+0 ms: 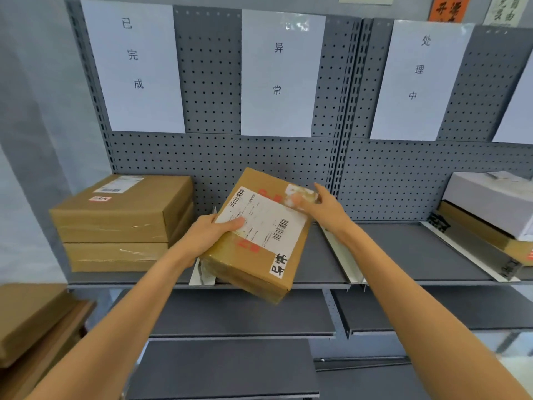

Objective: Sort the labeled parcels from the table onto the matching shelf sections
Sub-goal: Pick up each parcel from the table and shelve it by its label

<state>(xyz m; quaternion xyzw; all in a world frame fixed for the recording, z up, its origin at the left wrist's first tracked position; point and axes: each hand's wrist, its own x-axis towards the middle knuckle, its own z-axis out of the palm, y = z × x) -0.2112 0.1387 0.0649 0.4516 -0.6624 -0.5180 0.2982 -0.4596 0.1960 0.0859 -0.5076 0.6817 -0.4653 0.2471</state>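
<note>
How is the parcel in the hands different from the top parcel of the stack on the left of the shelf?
The held parcel is tilted, its near end past the shelf edge; the stacked parcel lies flat on another box. The left hand and right hand grip the held parcel; nothing touches the stacked parcel. The held parcel's white label is large, the stacked parcel's small. Both are brown cardboard.

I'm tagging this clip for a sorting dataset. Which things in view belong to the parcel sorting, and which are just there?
In the job: held parcel, left hand, right hand, 异常 sign, stacked parcels, white box.

Just there: wall posters, lower shelves.
</note>
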